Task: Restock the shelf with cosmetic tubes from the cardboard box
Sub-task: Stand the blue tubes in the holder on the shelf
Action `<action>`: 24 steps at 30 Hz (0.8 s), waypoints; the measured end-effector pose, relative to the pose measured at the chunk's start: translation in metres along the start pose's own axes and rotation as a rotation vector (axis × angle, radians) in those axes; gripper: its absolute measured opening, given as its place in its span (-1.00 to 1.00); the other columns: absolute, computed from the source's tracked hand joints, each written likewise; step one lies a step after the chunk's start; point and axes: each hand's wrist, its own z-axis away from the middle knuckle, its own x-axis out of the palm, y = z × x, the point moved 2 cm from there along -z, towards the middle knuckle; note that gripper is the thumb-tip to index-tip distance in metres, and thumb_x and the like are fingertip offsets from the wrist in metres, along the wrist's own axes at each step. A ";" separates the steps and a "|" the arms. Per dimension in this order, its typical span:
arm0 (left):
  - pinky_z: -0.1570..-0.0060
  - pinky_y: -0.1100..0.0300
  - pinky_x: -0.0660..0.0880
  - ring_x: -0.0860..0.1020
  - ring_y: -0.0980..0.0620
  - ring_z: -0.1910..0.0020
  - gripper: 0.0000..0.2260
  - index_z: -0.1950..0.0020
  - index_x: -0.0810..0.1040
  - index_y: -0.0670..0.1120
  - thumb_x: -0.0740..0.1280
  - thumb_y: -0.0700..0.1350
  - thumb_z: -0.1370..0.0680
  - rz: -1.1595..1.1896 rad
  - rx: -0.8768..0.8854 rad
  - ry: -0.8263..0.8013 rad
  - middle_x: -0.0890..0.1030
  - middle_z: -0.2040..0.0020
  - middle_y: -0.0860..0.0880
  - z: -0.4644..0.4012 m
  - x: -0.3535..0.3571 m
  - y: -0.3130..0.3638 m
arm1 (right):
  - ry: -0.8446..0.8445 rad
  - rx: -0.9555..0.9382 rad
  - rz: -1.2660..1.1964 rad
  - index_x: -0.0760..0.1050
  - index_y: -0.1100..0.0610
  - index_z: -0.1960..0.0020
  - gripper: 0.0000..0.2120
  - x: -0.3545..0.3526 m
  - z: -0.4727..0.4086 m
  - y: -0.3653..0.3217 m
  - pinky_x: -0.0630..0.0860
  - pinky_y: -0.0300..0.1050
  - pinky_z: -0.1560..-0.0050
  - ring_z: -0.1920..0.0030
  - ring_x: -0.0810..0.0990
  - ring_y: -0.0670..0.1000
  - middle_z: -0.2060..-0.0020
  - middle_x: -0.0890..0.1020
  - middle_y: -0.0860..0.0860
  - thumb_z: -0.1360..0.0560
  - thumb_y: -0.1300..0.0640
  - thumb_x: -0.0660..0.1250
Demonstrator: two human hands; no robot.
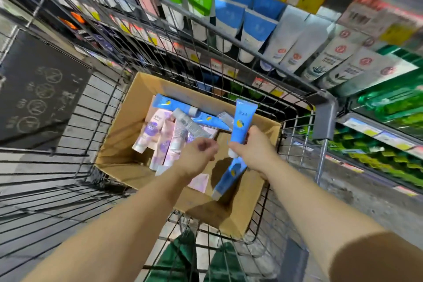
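An open cardboard box (119, 144) sits in a wire shopping cart (229, 36). Inside lie blue tubes (174, 104), pink and purple tubes (158, 135) and a grey tube (190, 125). My right hand (254, 151) grips a blue tube (242, 123) upright over the box, cap end down. A second blue tube (229, 177) shows below that hand, leaning in the box. My left hand (196, 155) hovers over the box with fingers curled, holding nothing that I can see. The shelf (270, 34) of standing tubes rises beyond the cart.
Green packages (389, 107) fill lower shelves at the right. A dark printed board (39, 89) stands left of the cart. The cart's grey corner post (325, 119) is close to my right hand. Green trouser legs (183, 258) show below the cart.
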 end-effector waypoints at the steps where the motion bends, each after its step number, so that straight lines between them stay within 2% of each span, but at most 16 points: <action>1: 0.10 0.12 0.45 0.56 0.16 0.27 -0.83 -0.06 0.52 -0.13 0.40 -0.10 -0.53 -0.172 -0.038 -0.043 0.58 0.16 -0.05 -0.003 0.007 -0.013 | 0.020 -0.001 -0.033 0.40 0.11 -0.11 -0.68 -0.003 -0.006 0.003 0.55 0.05 -0.06 -0.03 0.57 0.08 -0.02 0.58 0.04 -0.45 0.08 0.45; 2: -0.03 0.11 0.48 0.58 0.12 0.16 -0.73 -0.13 0.49 -0.11 0.42 -0.05 -0.51 -0.426 -0.076 -0.112 0.58 0.09 -0.03 -0.005 0.017 -0.028 | 0.017 0.011 -0.062 0.38 0.09 -0.09 -0.68 -0.006 -0.009 0.005 0.56 0.06 -0.05 -0.02 0.58 0.08 -0.02 0.58 0.04 -0.45 0.10 0.45; 4: -0.24 0.04 0.40 0.55 -0.03 -0.01 -0.58 -0.21 0.43 -0.07 0.42 0.11 -0.46 -0.982 -0.087 -0.225 0.56 -0.04 -0.02 -0.002 0.037 -0.051 | 0.000 0.031 -0.136 0.36 0.08 -0.05 -0.69 -0.008 -0.015 0.011 0.59 0.06 0.04 0.04 0.59 0.06 -0.01 0.58 0.04 -0.45 0.13 0.46; 5: -0.29 0.02 0.33 0.54 -0.07 -0.07 -0.54 -0.23 0.40 -0.05 0.40 0.14 -0.45 -1.155 -0.071 -0.221 0.55 -0.10 -0.03 0.000 0.045 -0.058 | -0.007 0.039 -0.170 0.36 0.08 -0.03 -0.71 -0.007 -0.017 0.015 0.59 0.04 0.14 0.09 0.59 0.05 0.01 0.58 0.05 -0.45 0.12 0.46; 7: -0.27 0.03 0.29 0.54 -0.11 -0.16 -0.56 -0.24 0.38 -0.04 0.38 0.12 -0.46 -1.245 -0.064 -0.157 0.55 -0.19 -0.05 0.001 0.056 -0.065 | -0.041 0.054 -0.224 0.38 0.07 -0.01 -0.74 -0.006 -0.017 0.019 0.50 -0.09 0.37 0.21 0.57 -0.01 0.05 0.58 0.04 -0.47 0.12 0.45; 9: -0.19 0.08 0.38 0.55 -0.11 -0.15 -0.58 -0.22 0.41 -0.03 0.38 0.12 -0.46 -1.198 -0.093 -0.133 0.57 -0.18 -0.06 0.000 0.058 -0.063 | -0.056 0.063 -0.248 0.39 0.08 -0.06 -0.73 -0.006 -0.015 0.022 0.49 -0.08 0.40 0.20 0.59 0.02 0.04 0.59 0.06 -0.47 0.10 0.44; 10: -0.14 0.10 0.43 0.56 -0.10 -0.14 -0.57 -0.22 0.44 -0.02 0.40 0.14 -0.44 -1.124 -0.128 -0.136 0.59 -0.15 -0.05 0.000 0.056 -0.061 | -0.063 0.071 -0.255 0.39 0.08 -0.08 -0.71 -0.007 -0.013 0.022 0.56 -0.01 0.34 0.14 0.61 0.06 0.02 0.59 0.07 -0.47 0.10 0.44; 12: -0.01 0.17 0.47 0.58 -0.08 -0.08 -0.59 -0.18 0.52 -0.04 0.44 0.13 -0.42 -0.920 -0.185 -0.139 0.61 -0.06 -0.05 0.001 0.046 -0.049 | -0.065 0.078 -0.292 0.38 0.09 -0.11 -0.70 -0.009 -0.005 0.017 0.62 0.10 0.10 0.01 0.63 0.11 -0.04 0.59 0.08 -0.47 0.13 0.44; 14: 0.13 0.20 0.45 0.60 -0.05 0.05 -0.65 -0.09 0.59 -0.10 0.47 0.07 -0.42 -0.725 -0.206 -0.116 0.62 0.07 -0.06 0.005 0.026 -0.031 | -0.076 0.078 -0.338 0.38 0.11 -0.15 -0.68 -0.013 0.004 0.006 0.61 0.13 -0.05 -0.05 0.62 0.11 -0.10 0.58 0.09 -0.48 0.17 0.43; 18: 0.37 0.22 0.41 0.49 0.06 0.40 -0.76 0.05 0.50 -0.17 0.50 -0.12 -0.45 -0.233 -0.236 -0.108 0.57 0.34 -0.02 0.029 -0.017 0.019 | -0.086 0.032 -0.381 0.40 0.08 -0.21 -0.65 -0.029 0.032 -0.027 0.60 0.15 -0.07 -0.07 0.62 0.09 -0.13 0.60 0.05 -0.48 0.17 0.42; 21: 0.30 0.18 0.45 0.53 0.06 0.42 -0.81 0.07 0.46 -0.13 0.47 -0.17 -0.47 -0.122 -0.152 -0.186 0.60 0.38 -0.01 0.058 -0.035 0.067 | -0.075 -0.010 -0.400 0.40 0.05 -0.22 -0.63 -0.051 0.059 -0.054 0.59 0.21 -0.08 -0.08 0.63 0.12 -0.09 0.60 0.05 -0.47 0.18 0.44; 24: 0.31 0.21 0.53 0.56 0.13 0.43 -0.85 0.10 0.47 -0.11 0.43 -0.24 -0.49 -0.119 -0.003 -0.208 0.59 0.39 0.05 0.088 -0.037 0.122 | -0.043 -0.056 -0.420 0.41 0.10 -0.20 -0.61 -0.081 0.092 -0.078 0.59 0.14 -0.08 -0.02 0.62 0.08 -0.09 0.60 0.07 -0.44 0.20 0.46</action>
